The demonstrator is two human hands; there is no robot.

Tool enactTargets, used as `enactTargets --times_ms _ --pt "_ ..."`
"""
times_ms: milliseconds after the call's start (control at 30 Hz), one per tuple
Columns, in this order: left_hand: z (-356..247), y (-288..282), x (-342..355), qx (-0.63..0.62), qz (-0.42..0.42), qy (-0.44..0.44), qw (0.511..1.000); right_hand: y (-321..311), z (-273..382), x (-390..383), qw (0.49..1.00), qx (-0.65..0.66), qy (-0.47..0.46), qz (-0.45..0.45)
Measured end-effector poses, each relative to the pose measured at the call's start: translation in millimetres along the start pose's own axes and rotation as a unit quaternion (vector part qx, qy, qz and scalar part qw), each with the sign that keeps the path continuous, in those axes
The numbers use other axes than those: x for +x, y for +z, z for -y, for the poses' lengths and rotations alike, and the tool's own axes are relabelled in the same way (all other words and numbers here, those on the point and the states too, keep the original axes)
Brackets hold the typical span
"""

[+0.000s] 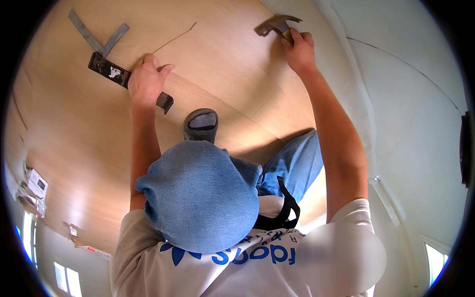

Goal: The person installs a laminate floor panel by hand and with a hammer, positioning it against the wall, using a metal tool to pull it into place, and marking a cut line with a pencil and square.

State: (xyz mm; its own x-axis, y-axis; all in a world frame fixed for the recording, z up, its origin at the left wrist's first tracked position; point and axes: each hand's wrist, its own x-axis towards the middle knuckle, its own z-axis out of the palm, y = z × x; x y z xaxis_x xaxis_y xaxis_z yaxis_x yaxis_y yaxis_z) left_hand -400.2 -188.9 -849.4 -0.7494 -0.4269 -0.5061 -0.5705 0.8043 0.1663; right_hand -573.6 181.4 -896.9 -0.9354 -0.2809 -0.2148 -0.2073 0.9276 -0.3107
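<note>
From my remote seat I see two bare hands: the left fingers lie across one dark metal bar, and I cannot tell whether they grip it or only press it. The right fingers are clenched around the handle of one claw hammer, its head just beyond them, well apart from the bar. Past the left fingers, outward, two pale metal strips meet in a V against the bar's end. One dark slipper sits between the hands, closer to the body, on the wood-toned floor. Behind it, one denim knee blocks my view of the floor nearer the body than the left fingers. Farthest off, well left and behind those fingers, stands one white box-like item, contents hidden.
</note>
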Motion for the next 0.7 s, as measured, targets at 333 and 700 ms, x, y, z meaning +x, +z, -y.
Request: enactTargets --times_ms 333,700 --pt "-25.6 48.9 29.1 -0.048 -0.211 0.224 0.95 0.9 -49.5 -138.3 0.987 0.02 -0.039 -0.153" --pt "-37.2 67.3 39.0 -0.073 -0.235 0.129 0.96 66.6 -41.2 -207.8 0.983 0.004 0.055 -0.174"
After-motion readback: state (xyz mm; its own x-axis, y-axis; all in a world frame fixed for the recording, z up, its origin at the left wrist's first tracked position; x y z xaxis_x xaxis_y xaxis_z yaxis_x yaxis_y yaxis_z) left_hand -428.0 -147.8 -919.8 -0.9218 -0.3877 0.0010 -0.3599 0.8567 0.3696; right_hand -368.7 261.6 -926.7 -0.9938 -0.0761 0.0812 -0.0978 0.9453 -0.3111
